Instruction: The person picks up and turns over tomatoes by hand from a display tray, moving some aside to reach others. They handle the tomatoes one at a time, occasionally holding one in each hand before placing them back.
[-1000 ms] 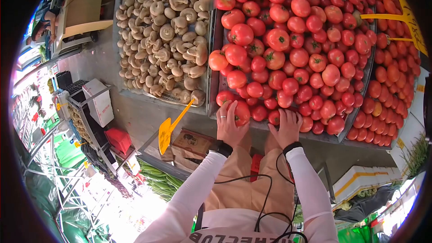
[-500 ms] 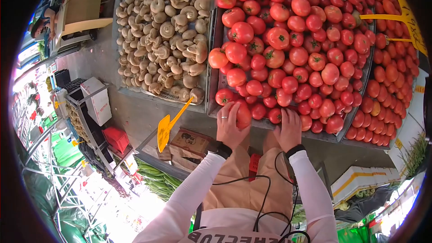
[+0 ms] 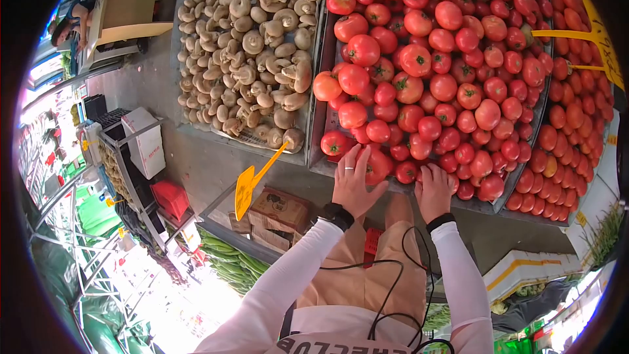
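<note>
A large tomato (image 3: 378, 165) sits at the near edge of the tomato tray (image 3: 481, 206), toward its left corner. The left hand (image 3: 356, 187) is against its left side: the fingers lie close together over the edge of the fruit, and the thumb is spread away below it. Whether they pinch the tomato, I cannot tell. Half a second ago the thumb was tucked closer in; now it points further right, and the whole view has slid a little. The hand is working the same stretch of edge, so the grip seems to be loosening or resettling, with no tomato raised clear of the tray.

The right hand (image 3: 434, 193) rests at the same edge, just beside a small tomato (image 3: 405, 172); its fingers are bent and slightly parted, and I see nothing pinched in them.

Left of the tray lie mushrooms (image 3: 252, 72), with a yellow price tag (image 3: 245, 193) sticking out at their near corner. Further right are rows of oval tomatoes (image 3: 562, 151). Below, near the legs, is a cardboard box (image 3: 278, 208).
</note>
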Available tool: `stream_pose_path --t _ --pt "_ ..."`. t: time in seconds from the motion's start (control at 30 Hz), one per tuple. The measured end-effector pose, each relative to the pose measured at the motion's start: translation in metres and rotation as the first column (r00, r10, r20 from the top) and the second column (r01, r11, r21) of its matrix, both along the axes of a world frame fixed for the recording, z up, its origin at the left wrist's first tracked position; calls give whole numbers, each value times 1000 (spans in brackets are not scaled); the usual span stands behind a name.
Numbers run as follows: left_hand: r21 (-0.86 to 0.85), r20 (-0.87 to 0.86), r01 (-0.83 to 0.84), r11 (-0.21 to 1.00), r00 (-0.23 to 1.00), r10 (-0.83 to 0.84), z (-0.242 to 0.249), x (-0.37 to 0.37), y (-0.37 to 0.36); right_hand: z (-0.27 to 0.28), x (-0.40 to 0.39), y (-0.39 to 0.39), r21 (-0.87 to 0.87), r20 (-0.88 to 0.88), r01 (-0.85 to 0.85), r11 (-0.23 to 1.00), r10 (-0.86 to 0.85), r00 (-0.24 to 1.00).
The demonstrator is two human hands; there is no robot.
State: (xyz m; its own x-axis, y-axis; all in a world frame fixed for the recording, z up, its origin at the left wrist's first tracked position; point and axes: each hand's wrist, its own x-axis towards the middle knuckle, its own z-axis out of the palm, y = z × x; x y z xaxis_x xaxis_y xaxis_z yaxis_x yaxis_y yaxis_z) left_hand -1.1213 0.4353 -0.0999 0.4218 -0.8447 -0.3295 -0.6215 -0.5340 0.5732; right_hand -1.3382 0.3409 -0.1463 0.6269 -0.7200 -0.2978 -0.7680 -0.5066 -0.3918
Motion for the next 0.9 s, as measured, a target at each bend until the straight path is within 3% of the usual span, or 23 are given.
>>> stream_pose_path --t 0.13,0.23,0.33,0.43,0.57,0.67,0.73,0.9 --pt "-103 -23 -68 992 998 66 -8 15 1 -4 -4 2 29 55 7 1000 -9 998" --pt "-139 -106 -207 968 975 194 -23 29 -4 -7 -4 1 27 58 -7 1000 5 998" --pt "-147 -102 -252 957 966 238 -41 39 -9 0 1 -2 13 26 -32 999 31 999" --pt "-134 -16 -245 960 969 245 -56 44 -12 21 14 -7 1 138 4 1000 -4 990" --pt "94 -89 -320 943 940 328 -48 50 -29 49 53 -20 129 418 86 988 -133 899" --pt "149 -230 -436 887 858 460 -38 49 -41 51 92 -37 221 493 112 969 -210 844" --pt "141 -281 -482 865 818 502 -41 46 -44 42 116 -44 186 464 113 976 -189 865" --pt "170 -42 -450 877 886 463 -54 39 -50 27 156 -46 32 360 77 997 -83 929"
